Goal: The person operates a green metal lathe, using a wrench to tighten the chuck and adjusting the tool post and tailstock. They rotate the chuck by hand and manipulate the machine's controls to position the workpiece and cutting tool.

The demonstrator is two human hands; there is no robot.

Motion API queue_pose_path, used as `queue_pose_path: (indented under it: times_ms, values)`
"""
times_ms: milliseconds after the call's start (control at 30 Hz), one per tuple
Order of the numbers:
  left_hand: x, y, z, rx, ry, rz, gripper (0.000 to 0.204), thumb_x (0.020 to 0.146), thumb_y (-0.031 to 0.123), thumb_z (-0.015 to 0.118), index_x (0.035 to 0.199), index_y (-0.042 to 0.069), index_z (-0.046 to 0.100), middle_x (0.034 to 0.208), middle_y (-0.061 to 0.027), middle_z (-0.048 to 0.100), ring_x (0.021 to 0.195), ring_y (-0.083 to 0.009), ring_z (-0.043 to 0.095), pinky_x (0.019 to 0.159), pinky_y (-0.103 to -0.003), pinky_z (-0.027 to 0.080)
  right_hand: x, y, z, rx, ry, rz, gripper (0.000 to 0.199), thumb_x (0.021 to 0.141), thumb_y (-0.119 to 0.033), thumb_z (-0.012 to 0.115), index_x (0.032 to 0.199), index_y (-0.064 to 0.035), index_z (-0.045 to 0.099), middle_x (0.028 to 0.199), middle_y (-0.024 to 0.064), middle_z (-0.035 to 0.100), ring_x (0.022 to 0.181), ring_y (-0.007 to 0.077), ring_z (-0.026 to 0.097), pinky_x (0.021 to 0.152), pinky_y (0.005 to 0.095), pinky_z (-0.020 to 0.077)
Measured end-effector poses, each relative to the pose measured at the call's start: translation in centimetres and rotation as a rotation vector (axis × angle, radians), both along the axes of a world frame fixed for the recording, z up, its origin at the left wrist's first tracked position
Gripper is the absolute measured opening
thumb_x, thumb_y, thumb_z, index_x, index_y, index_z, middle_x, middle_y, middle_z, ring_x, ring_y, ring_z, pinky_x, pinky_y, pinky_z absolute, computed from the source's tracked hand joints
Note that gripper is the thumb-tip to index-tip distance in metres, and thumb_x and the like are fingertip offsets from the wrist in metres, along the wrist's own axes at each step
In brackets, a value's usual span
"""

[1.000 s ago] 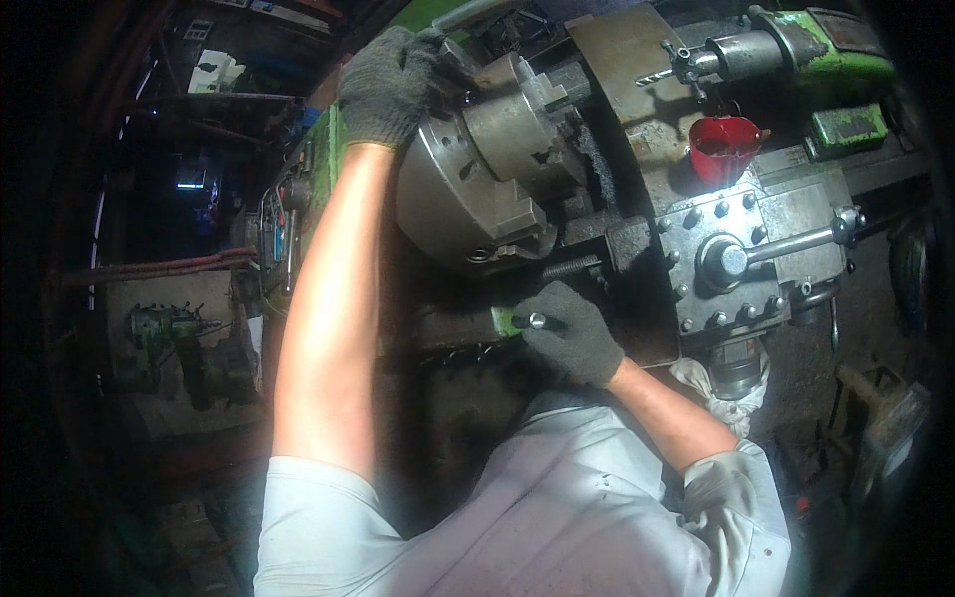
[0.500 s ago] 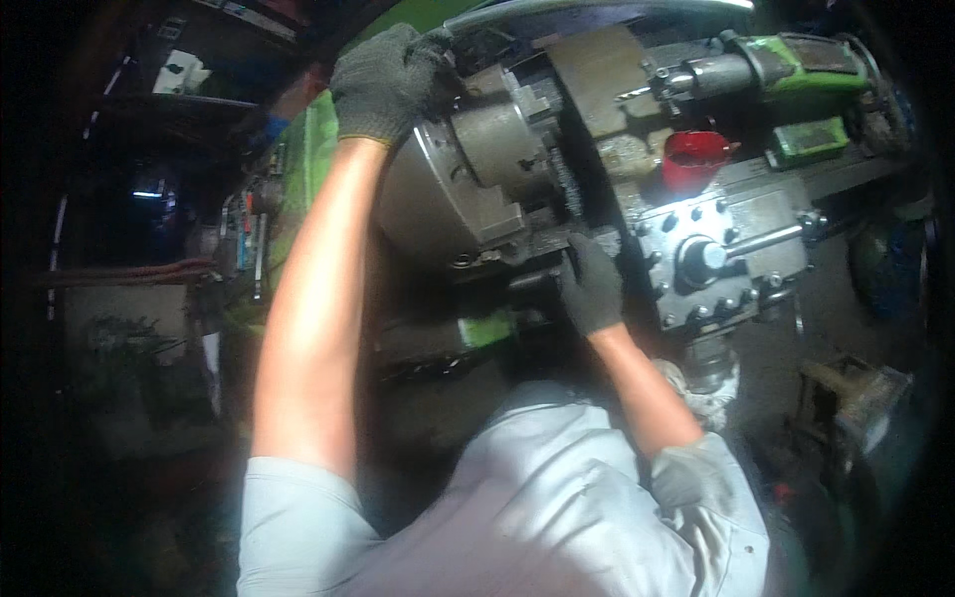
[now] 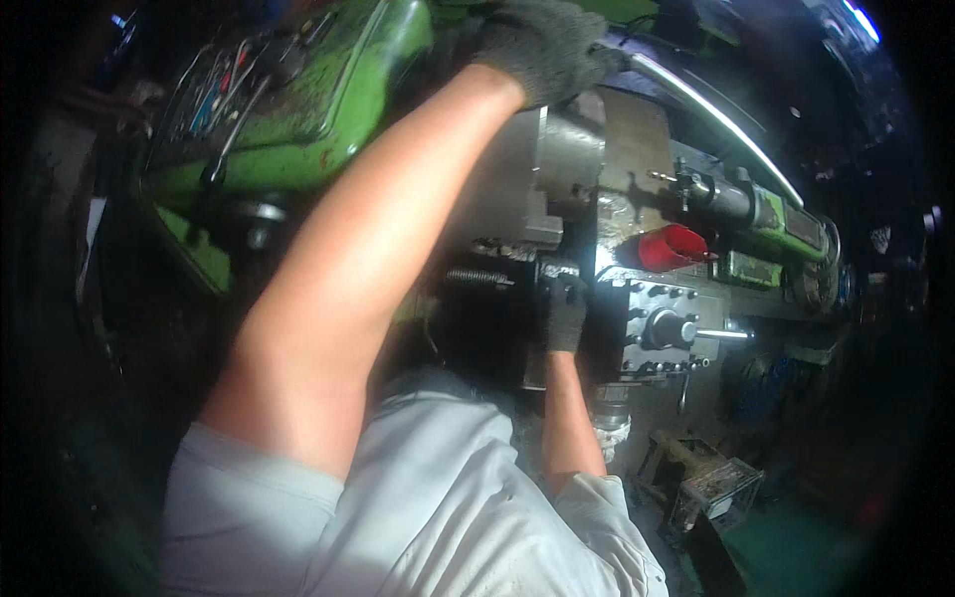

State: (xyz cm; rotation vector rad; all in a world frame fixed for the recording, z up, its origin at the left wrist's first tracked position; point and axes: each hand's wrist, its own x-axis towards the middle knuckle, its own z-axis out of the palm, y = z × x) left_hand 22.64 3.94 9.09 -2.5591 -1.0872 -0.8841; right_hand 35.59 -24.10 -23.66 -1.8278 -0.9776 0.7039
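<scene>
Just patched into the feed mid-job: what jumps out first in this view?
The bare left forearm crossing the middle, its gloved left hand resting on top of the big grey lathe chuck. Below it the gloved right hand reaches in by the threaded screw under the chuck. To the right, a bright red cup sits on the carriage beside the green machine body.
</scene>
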Motion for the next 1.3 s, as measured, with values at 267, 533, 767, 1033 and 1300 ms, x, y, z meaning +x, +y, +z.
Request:
queue_pose_path:
  times_ms: [267,533,767,1033,1300]
  values:
    - [-0.3,-1.0,0.7,-0.012,-0.050,-0.058,0.046,0.095,0.050,0.063,0.097,0.006,0.075,0.098,-0.0235,0.075,0.096,-0.0421,0.072,0.085,-0.055,0.055,-3.8,-4.4,9.2,0.007,1.750,-0.179,0.017,0.102,-0.030,0.059,0.107,-0.0160,0.068,0.082,-0.0009,0.061,0.059,0.0135,0.052,0.048,0.0288,0.0447]
    - [0.2,-0.7,0.8,-0.041,0.009,-0.049,0.053,0.096,0.055,0.059,0.094,0.004,0.074,0.095,-0.0257,0.072,0.093,-0.0448,0.070,0.084,-0.055,0.053,-4.5,-5.1,13.3,-0.063,1.929,-0.281,0.019,0.100,-0.030,0.058,0.110,-0.0166,0.068,0.079,0.0023,0.058,0.058,0.0192,0.046,0.050,0.0348,0.0417]
    - [0.9,0.0,0.0,0.045,0.050,0.023,0.055,0.098,0.057,0.055,0.090,0.005,0.072,0.090,-0.0251,0.072,0.090,-0.0465,0.070,0.082,-0.056,0.052,-3.6,-5.2,12.5,0.169,2.261,0.283,0.031,0.103,-0.033,0.048,0.122,-0.0133,0.062,0.070,-0.0008,0.047,0.053,0.0174,0.041,0.046,0.0355,0.0370]
    - [1.4,-0.7,0.8,0.001,0.083,0.044,0.056,0.097,0.057,0.055,0.086,0.004,0.072,0.089,-0.0263,0.071,0.089,-0.0473,0.070,0.079,-0.056,0.052,-2.7,-5.3,12.6,0.027,2.361,0.243,0.028,0.105,-0.036,0.042,0.113,-0.0183,0.062,0.068,0.0023,0.042,0.055,0.0197,0.038,0.052,0.0353,0.0367]
    - [1.4,-0.6,1.0,-0.043,0.112,0.054,0.050,0.097,0.052,0.059,0.085,0.005,0.072,0.087,-0.0269,0.070,0.086,-0.0467,0.069,0.076,-0.055,0.052,-2.3,-5.4,12.7,-0.164,2.401,0.135,0.027,0.106,-0.036,0.047,0.113,-0.0154,0.063,0.072,0.0031,0.048,0.061,0.0202,0.045,0.054,0.0346,0.0417]
